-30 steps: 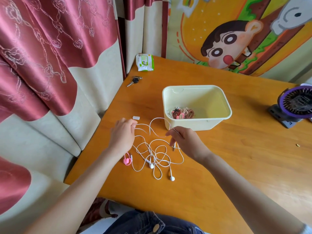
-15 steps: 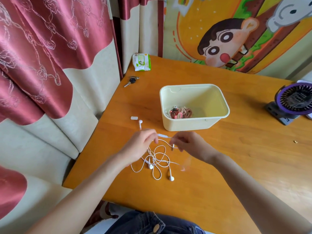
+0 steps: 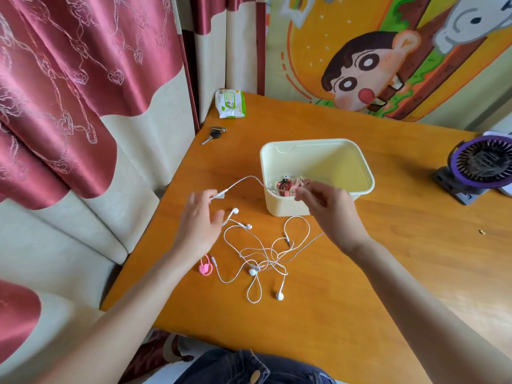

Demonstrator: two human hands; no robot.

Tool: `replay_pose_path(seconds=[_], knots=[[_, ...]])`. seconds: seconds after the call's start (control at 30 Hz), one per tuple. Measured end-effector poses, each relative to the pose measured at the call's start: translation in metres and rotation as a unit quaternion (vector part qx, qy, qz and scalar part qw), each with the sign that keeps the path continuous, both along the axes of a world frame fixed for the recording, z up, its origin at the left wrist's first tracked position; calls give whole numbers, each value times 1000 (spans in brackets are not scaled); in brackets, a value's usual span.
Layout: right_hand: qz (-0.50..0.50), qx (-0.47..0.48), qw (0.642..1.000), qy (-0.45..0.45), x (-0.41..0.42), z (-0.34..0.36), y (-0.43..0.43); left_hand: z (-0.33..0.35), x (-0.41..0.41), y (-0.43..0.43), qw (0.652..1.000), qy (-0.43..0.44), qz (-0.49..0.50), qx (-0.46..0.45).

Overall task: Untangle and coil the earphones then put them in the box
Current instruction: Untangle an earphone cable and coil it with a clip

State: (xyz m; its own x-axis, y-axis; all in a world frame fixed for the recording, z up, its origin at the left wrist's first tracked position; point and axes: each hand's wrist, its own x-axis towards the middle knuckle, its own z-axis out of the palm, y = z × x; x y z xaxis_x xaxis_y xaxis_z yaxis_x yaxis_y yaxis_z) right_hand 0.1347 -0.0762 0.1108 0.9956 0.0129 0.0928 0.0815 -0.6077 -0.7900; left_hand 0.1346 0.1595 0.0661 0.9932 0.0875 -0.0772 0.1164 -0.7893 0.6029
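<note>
Pink clip (image 3: 205, 268) beside tangled earphones (image 3: 252, 271); keys (image 3: 213, 134), wipes pack (image 3: 230, 103), purple fan (image 3: 483, 164) around box (image 3: 288, 207).

Glossy wood table (image 3: 388, 273), smooth plastic box (image 3: 288, 209), satiny cloth curtain (image 3: 69, 79).

Box (image 3: 288, 207) stands on table (image 3: 368, 275) just beyond right hand (image 3: 331, 214), fingers over its near rim. Small bundle (image 3: 291, 185) lies in box by that rim. Earphones (image 3: 263, 259) are tangled on table between the hands and nearer the person, with one strand raised from left hand (image 3: 199, 225) to right. Cable clip (image 3: 205, 268) lies beside left wrist. Keys (image 3: 213, 134) and wipes packet (image 3: 230, 103) lie well beyond left hand. Fan (image 3: 483, 164) stands far right of right hand.
</note>
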Motion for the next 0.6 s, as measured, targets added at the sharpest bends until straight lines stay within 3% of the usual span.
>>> replay_pose_path(seconds=[0.17,0.27,0.37,0.47,0.6], knots=[[97,-65,993,-25,-5,20,34,30,-11,-31,973,-120,-170,-98],[103,-40,994,-19,-5,18,40,46,-18,-44,953,-44,-209,-214],[102,-6,995,14,-3,4,30,39,-13,-36,962,-73,-136,-225],[69,20,994,88,-2,-27,12,35,-3,-22,948,-119,-11,-295],[28,-50,982,180,-6,-70,-14,48,3,-12,930,-174,75,-316]])
